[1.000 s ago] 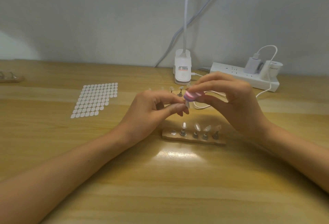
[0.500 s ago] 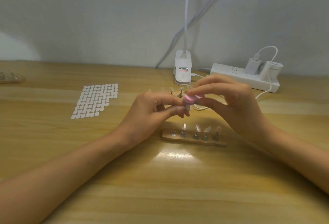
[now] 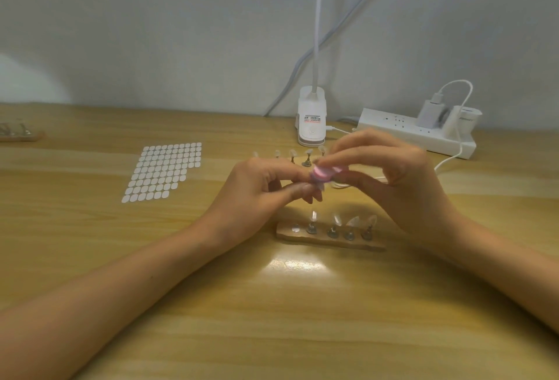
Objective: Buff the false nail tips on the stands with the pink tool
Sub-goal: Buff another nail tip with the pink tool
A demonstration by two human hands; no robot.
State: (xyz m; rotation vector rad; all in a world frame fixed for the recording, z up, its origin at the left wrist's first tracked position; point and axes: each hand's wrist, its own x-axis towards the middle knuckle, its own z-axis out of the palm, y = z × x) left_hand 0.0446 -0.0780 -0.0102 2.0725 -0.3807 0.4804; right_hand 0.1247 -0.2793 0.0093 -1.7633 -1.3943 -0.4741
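Right hand (image 3: 402, 180): pinches the pink tool (image 3: 416, 172), blurred.
Left hand (image 3: 260, 192): fingertips pinched on a small clear nail tip (image 3: 321, 187) under the tool.
Below the hands: wooden stand (image 3: 329, 239) with upright nail tips.
Left of the hands: white sticker sheet (image 3: 165, 169) on the desk (image 3: 272, 319).
Behind the hands: lamp base (image 3: 312, 121), power strip (image 3: 416, 134).

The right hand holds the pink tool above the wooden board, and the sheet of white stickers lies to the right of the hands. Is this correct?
Not fully. In the head view the sheet of white stickers lies to the left of the hands, not the right. The rest holds: the right hand holds the pink tool above the wooden board.
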